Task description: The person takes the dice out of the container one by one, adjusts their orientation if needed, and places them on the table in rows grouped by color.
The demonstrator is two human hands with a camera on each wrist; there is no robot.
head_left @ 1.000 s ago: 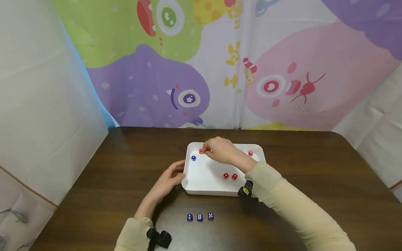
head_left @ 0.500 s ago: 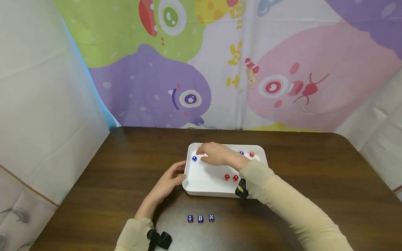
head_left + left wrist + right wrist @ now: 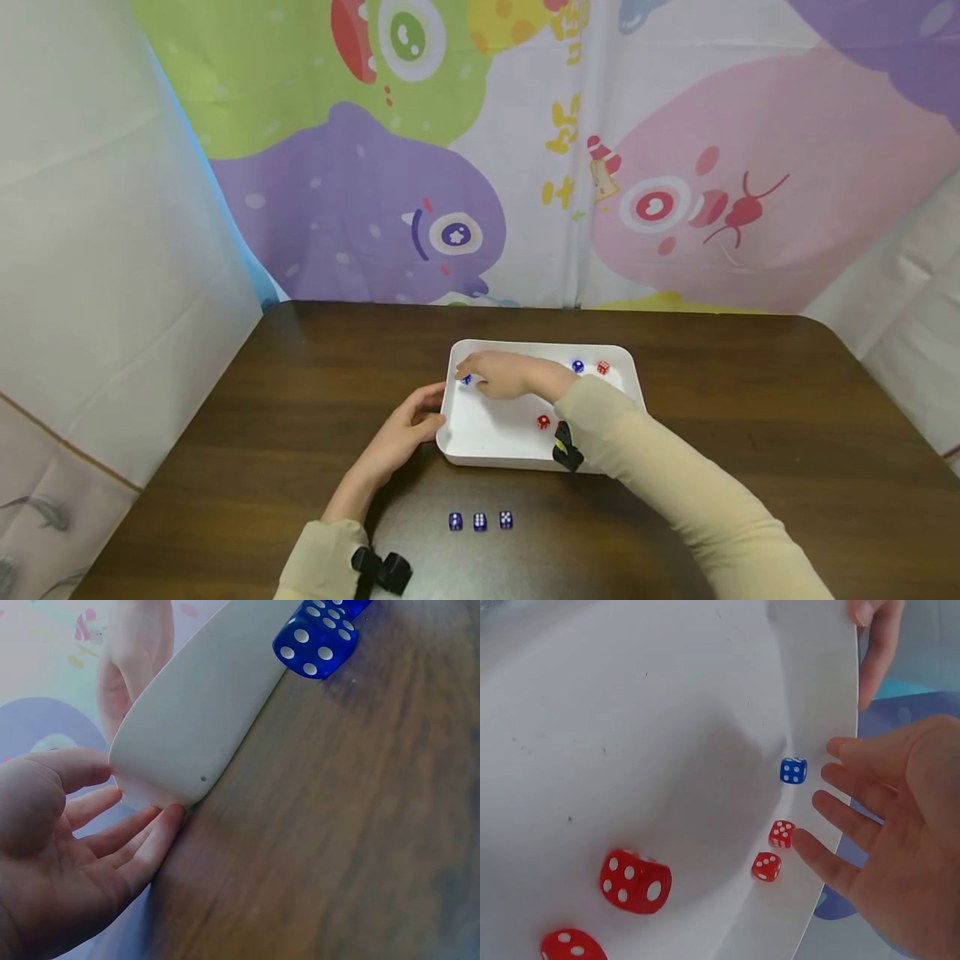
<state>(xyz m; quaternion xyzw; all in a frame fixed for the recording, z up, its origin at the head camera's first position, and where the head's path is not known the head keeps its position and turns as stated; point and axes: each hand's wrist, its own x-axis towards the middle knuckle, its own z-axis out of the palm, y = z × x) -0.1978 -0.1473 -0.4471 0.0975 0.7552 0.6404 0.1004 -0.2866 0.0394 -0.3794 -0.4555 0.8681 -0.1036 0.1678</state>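
Observation:
A white tray (image 3: 480,429) stands on the table with red and blue dice in it. At its left side my left hand (image 3: 405,429) holds the wall, thumb at the rim and fingers against the outer side in the left wrist view. My right hand (image 3: 501,375) hovers over the tray's far left corner, fingers apart and holding nothing. Just beyond its fingertips in the right wrist view sits a blue die (image 3: 793,771). Two red dice, one a red die (image 3: 781,834) near a fingertip, lie beside it; the head view hides them under the hand.
Three blue dice, the middle one a blue die (image 3: 480,522), form a row on the table before the tray. Toward the tray's far right are another blue die (image 3: 577,367) and a red die (image 3: 603,367). A further red die (image 3: 543,422) lies near the front.
My right hand has moved left over the tray toward the blue die, and its fingers have spread. The far blue die has come into sight. My left hand stays at the tray.

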